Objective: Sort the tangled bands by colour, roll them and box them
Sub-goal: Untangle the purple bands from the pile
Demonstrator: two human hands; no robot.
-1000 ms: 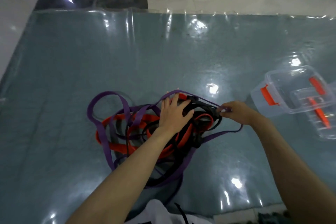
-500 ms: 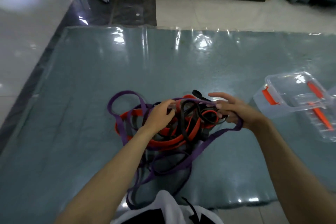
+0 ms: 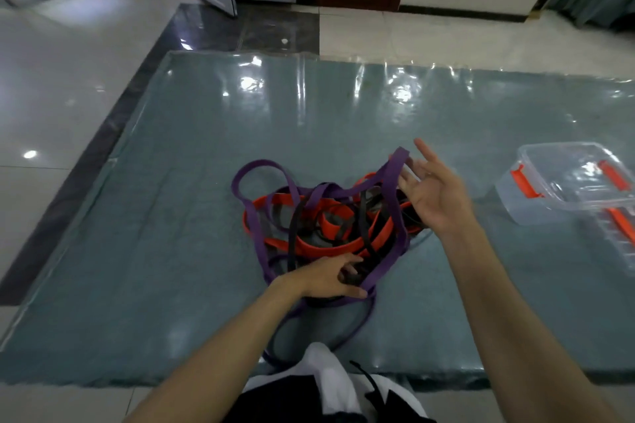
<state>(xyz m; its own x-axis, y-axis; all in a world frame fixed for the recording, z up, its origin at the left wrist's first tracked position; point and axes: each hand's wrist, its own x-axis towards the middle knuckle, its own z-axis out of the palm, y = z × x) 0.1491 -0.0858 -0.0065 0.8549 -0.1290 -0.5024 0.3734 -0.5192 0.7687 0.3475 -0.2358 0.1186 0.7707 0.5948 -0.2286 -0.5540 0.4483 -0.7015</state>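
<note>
Left hand (image 3: 330, 276) pinches flat purple elastic band (image 3: 388, 250), which runs up & away over splayed right hand (image 3: 434, 195) fingers, orange/black tangle (image 3: 330, 226) between.

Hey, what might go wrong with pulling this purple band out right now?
The purple band, lifted over the right hand, still threads through the orange bands and black bands, so pulling may tighten the knot. The left hand grips purple and black together near the pile's front; the colours could drag out together.
</note>
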